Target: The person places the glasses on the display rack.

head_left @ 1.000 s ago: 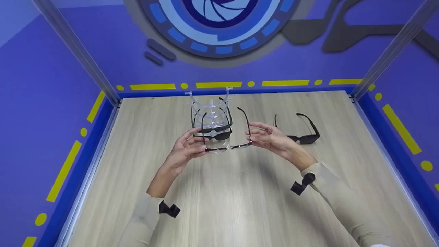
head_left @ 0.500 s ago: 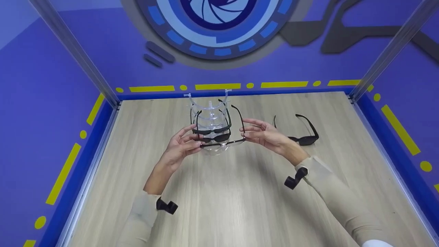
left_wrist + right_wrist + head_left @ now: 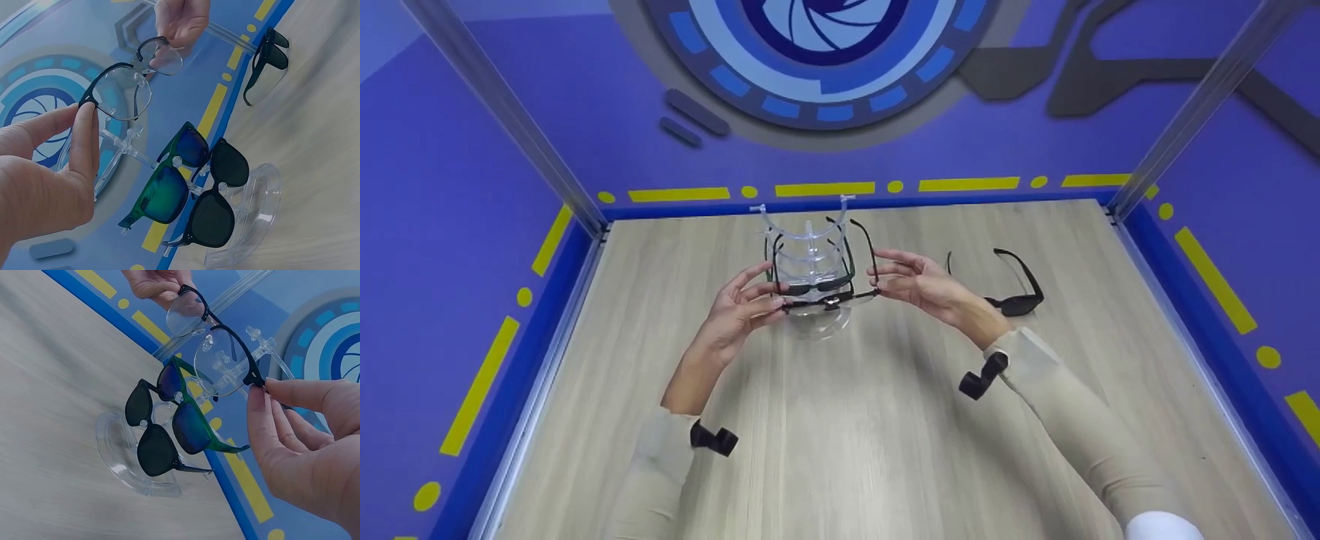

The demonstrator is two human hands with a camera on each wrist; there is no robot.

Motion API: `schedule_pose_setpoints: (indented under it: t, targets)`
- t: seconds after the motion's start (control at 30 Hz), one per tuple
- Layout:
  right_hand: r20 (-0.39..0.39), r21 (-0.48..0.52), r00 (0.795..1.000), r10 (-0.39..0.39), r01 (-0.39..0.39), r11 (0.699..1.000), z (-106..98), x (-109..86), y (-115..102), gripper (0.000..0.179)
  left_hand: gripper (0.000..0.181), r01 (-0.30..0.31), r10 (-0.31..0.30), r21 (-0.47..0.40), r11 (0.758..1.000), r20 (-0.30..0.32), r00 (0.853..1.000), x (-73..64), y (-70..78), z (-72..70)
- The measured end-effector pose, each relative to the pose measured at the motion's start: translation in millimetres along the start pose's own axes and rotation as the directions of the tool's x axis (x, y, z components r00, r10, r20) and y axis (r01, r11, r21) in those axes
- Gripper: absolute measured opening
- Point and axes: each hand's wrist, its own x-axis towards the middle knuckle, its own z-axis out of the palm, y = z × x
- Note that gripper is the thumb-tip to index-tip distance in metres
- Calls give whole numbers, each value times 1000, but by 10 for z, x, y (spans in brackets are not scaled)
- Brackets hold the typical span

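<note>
Clear-lensed eyeglasses [image 3: 125, 93] with black browline rims are held between both hands, temples unfolded toward the back. My left hand [image 3: 735, 313] pinches one hinge corner between thumb and fingers. At the other corner my right hand [image 3: 926, 289] pinches the frame the same way. In front of them rises a transparent glasses stand [image 3: 812, 238]. Two pairs sit on it: green-framed sunglasses [image 3: 191, 426] with mirrored blue-green lenses, and black sunglasses [image 3: 153, 449] on the lower tier. In the wrist views the eyeglasses are above both pairs, level with the stand's upper arms.
Another pair of black sunglasses [image 3: 1018, 301] lies on the wooden table [image 3: 840, 435] to the right, temples open. Blue printed panels [image 3: 720, 161] wall in the back and sides. The stand's clear round base [image 3: 264, 194] rests near the back panel.
Both hands have carried the eyeglasses forward and a little left, toward the stand. In the head view the eyeglasses now overlap the lower sunglasses. The head view has shifted slightly.
</note>
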Motion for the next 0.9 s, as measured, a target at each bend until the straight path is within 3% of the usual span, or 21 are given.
schedule_pose_setpoints:
  t: [0.5,0.9]
  targets:
    - [-14,20,1000,21,-21,1000,149,240,-67,67,68,3,-3,24,1000,-12,1000,84,129,-178]
    - [-61,71,998,18,-14,997,180,390,-118,66,68,16,-16,-12,1000,-32,999,246,223,-211]
